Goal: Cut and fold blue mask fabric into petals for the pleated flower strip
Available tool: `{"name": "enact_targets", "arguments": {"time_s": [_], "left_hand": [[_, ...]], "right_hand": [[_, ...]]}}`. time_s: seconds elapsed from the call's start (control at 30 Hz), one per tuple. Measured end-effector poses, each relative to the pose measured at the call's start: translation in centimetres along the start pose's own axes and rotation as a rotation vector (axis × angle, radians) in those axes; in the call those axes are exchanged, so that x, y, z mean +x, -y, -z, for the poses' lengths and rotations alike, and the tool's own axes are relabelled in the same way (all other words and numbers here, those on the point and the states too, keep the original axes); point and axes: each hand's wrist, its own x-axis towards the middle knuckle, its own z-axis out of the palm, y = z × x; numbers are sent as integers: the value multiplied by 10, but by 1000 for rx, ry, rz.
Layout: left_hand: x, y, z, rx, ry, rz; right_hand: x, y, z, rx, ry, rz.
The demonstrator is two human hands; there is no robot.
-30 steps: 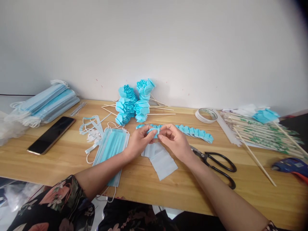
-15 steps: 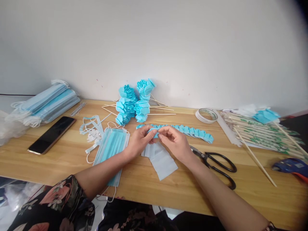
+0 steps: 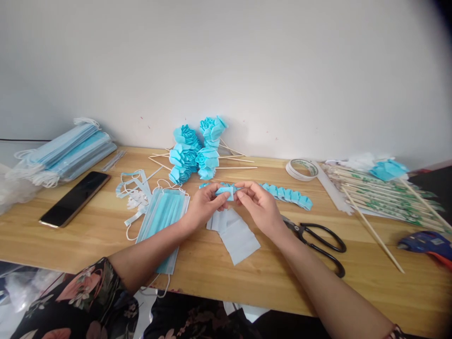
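A small folded piece of blue mask fabric (image 3: 225,191) is held over the middle of the table. My left hand (image 3: 205,203) pinches its left part between thumb and fingers. At its right edge, the thumb and index finger of my right hand (image 3: 258,207) close on the piece. Behind my hands runs a row of folded blue petals (image 3: 287,194), partly hidden by them. Beneath lie white fabric pieces (image 3: 240,238). Blue face masks (image 3: 164,212) lie by my left forearm, and black-handled scissors (image 3: 305,230) rest beside my right forearm.
Blue fabric flowers on sticks (image 3: 185,155) lie near the wall. A mask stack (image 3: 70,150), a phone (image 3: 76,198) and cut strips (image 3: 136,190) occupy the left. Rightward are a tape roll (image 3: 301,169), bundled sticks (image 3: 381,193), a loose stick (image 3: 374,230) and a blue tool (image 3: 423,241).
The fingers of my right hand have shifted slightly right along the blue piece, so more of its right end shows. The things on the table have not moved.
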Motion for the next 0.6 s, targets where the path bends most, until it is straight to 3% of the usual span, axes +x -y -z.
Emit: {"name": "enact_targets", "arguments": {"time_s": [0.2,0.6], "left_hand": [[-1,-1,-1,25,21,-5],[-2,-6,2,60,3,-66]], "right_hand": [[1,4,2,-68,84,-39],[2,3,2,-93,26,-28]]}}
